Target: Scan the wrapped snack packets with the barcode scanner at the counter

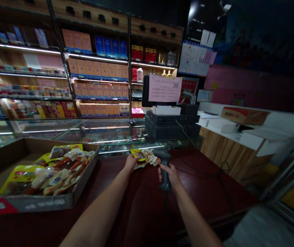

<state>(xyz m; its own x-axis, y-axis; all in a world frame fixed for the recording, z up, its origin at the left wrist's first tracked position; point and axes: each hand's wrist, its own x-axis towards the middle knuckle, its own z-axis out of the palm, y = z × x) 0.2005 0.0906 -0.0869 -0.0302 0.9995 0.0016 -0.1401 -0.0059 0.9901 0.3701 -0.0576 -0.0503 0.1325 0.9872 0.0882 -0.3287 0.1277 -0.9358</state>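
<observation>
My right hand (172,175) is wrapped round the handle of a dark barcode scanner (165,171), held upright with its head toward the packets. My left hand (131,162) grips the left end of a yellow snack packet (139,154). Beside that packet, and partly overlapping it, are pale, clear-wrapped snack packs (150,156); whether my fingers hold these too, I cannot tell. To the left stands an open cardboard box (85,187) with several yellow packets (23,173) and wrapped sausage-like snacks (67,164) in it.
The dark red counter (198,192) carries a black cable (201,171) on its right. Behind it are a glass display case (105,132) and a monitor with a pink notice (165,89). A cardboard carton (242,116) lies on the right-hand white surface. Stocked shelves (98,61) line the back.
</observation>
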